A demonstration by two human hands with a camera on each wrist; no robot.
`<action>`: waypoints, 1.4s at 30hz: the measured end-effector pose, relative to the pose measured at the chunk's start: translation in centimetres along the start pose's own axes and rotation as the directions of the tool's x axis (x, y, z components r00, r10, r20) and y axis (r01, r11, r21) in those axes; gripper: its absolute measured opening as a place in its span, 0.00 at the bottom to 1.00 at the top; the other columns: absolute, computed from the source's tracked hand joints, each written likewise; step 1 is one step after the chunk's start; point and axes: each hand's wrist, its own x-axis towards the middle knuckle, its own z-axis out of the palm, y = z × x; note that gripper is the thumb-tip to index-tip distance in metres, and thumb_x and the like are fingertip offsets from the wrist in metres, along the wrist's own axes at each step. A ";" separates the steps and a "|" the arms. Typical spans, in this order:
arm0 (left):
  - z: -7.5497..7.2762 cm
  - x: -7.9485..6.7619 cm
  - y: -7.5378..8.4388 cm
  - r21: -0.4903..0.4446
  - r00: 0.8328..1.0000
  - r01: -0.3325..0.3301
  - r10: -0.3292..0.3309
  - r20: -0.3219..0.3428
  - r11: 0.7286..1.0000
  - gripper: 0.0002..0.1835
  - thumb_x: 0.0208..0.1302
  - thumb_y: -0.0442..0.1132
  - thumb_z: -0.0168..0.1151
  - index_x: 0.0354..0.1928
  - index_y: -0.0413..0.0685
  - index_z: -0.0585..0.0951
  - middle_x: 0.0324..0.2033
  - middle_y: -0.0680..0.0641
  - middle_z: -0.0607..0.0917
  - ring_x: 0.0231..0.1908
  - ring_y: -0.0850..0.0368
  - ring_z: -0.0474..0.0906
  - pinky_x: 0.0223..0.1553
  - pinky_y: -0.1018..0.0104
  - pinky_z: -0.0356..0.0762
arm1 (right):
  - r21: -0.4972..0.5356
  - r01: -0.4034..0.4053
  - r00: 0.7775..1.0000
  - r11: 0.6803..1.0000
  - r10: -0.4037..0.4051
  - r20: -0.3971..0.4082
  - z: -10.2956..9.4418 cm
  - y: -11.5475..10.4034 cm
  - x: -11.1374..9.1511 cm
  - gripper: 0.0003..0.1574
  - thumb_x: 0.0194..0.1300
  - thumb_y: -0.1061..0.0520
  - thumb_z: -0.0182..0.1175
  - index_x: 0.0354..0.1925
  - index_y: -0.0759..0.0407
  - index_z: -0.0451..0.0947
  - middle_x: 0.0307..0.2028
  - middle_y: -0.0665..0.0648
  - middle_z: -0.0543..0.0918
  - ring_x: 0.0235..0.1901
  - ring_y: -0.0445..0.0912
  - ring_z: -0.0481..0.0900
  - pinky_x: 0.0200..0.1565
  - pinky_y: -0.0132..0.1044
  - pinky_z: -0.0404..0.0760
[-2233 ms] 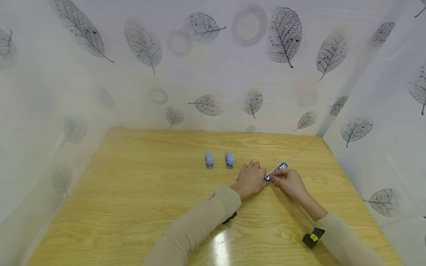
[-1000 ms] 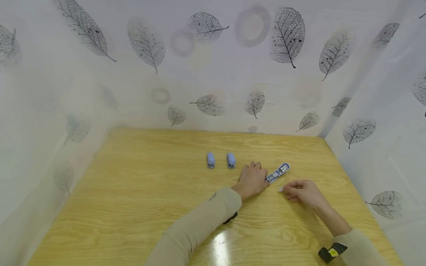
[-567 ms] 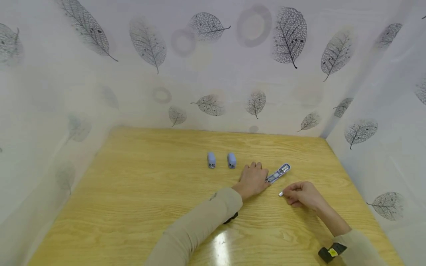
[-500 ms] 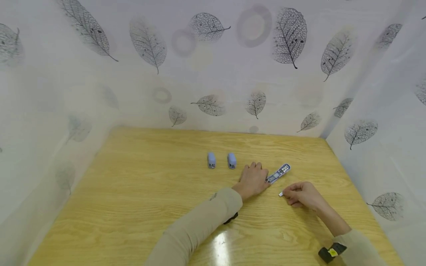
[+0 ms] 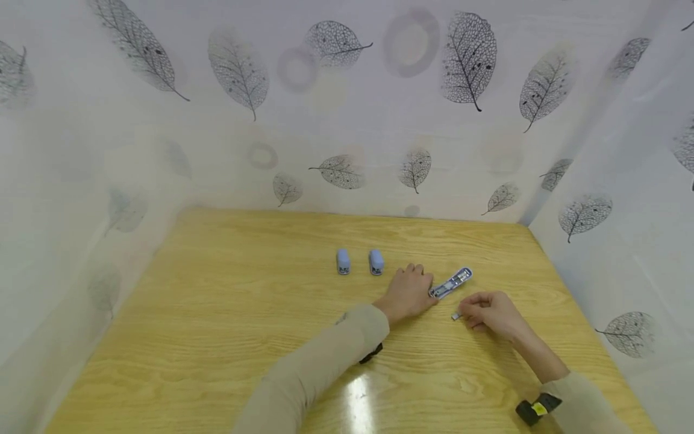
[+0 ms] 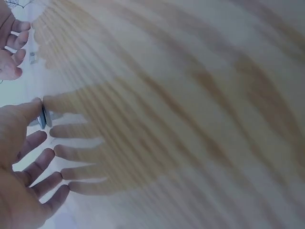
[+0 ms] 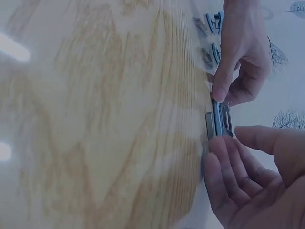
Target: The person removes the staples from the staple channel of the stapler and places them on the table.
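An opened mini stapler lies slantwise on the table at the right, its metal inside facing up. My left hand pinches its near end between thumb and index finger; the other fingertips rest on the tabletop in the left wrist view. A short silvery strip of staples lies on the table just in front of the stapler. Close beside it is my right hand, the thumb standing apart from the bent fingers in the right wrist view, nothing pinched between them.
Two small lavender staplers stand side by side left of my left hand. The wooden table meets a leaf-patterned curtain at the back and sides.
My right hand has drawn away from the stapler toward the lower right, taking the staple strip, and has let it go on the table. My left hand stays at the stapler's end.
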 end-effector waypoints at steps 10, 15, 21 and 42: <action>-0.3 -2.2 -2.6 -0.058 0.998 -0.045 0.042 -0.051 0.997 0.21 0.76 0.63 0.58 0.56 0.58 0.83 0.51 0.55 0.85 0.51 0.59 0.81 0.52 0.67 0.81 | -0.213 0.208 0.957 0.955 -0.243 -0.155 1.6 -2.6 1.1 0.16 0.73 0.52 0.67 0.47 0.65 0.87 0.36 0.60 0.90 0.29 0.38 0.82 0.29 0.32 0.82; -0.9 -4.4 -4.4 -0.075 0.992 -0.052 0.043 -0.117 0.996 0.21 0.78 0.60 0.57 0.56 0.55 0.84 0.50 0.54 0.87 0.51 0.58 0.83 0.52 0.67 0.83 | -0.269 0.294 0.928 0.917 -0.342 -0.148 2.5 -3.7 2.2 0.13 0.73 0.52 0.68 0.45 0.61 0.87 0.38 0.59 0.91 0.31 0.38 0.82 0.32 0.30 0.81; -1.2 -6.4 -6.7 -0.172 0.985 0.006 -0.035 -0.171 0.985 0.20 0.77 0.58 0.60 0.55 0.51 0.83 0.48 0.51 0.86 0.48 0.57 0.83 0.49 0.65 0.83 | -0.304 0.401 0.889 0.864 -0.447 -0.097 3.7 -4.7 3.9 0.11 0.73 0.53 0.68 0.47 0.59 0.87 0.39 0.57 0.92 0.36 0.44 0.87 0.37 0.29 0.84; -1.6 -6.9 -9.4 -0.302 0.965 0.161 -0.214 -0.152 0.940 0.28 0.76 0.54 0.63 0.63 0.37 0.79 0.52 0.40 0.86 0.52 0.47 0.85 0.54 0.55 0.86 | -0.529 0.645 0.733 0.551 -0.641 0.227 6.9 -9.5 11.3 0.19 0.74 0.56 0.65 0.59 0.62 0.81 0.54 0.62 0.88 0.50 0.55 0.88 0.54 0.51 0.87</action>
